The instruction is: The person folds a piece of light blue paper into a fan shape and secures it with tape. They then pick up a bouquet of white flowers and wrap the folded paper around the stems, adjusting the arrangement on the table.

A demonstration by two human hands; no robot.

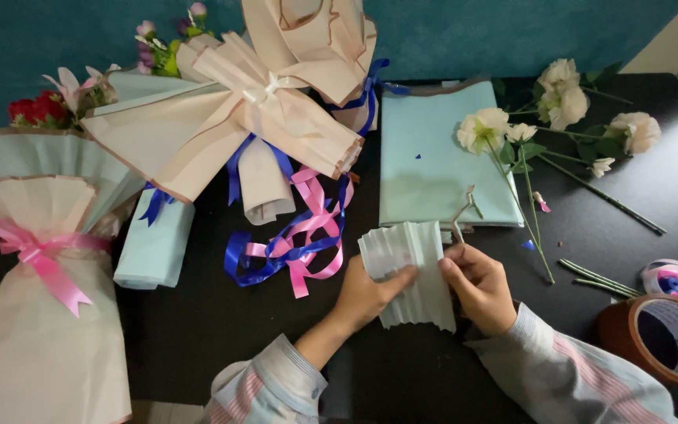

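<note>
Both hands are closed on a pleated sheet of pale paper, folded accordion-fashion. The left hand pinches it from the left side, thumb laid across the front of the folds, fingers behind. The right hand clamps the right edge, fingers curled in; a small metal stapler rises from this hand and tilts toward the far right. How the hand holds the stapler cannot be made out.

The pleated sheet is held just above the black table, near the front centre. Its folds run near to far, so the long axis lies roughly in that direction, leaning slightly left at the far end. The far end is gathered narrower; the near end fans out a little wider.

Just beyond the hands lies a flat stack of light blue wrapping paper. To its right, white flowers on green stems lie across the table. At the near right stand a brown tape roll and a small ribbon spool. To the left of the hands sits a tangle of pink and blue ribbon. Farther left and beyond, several wrapped bouquets in peach and blue paper lie heaped; one with a pink bow sits at the far left edge.
</note>
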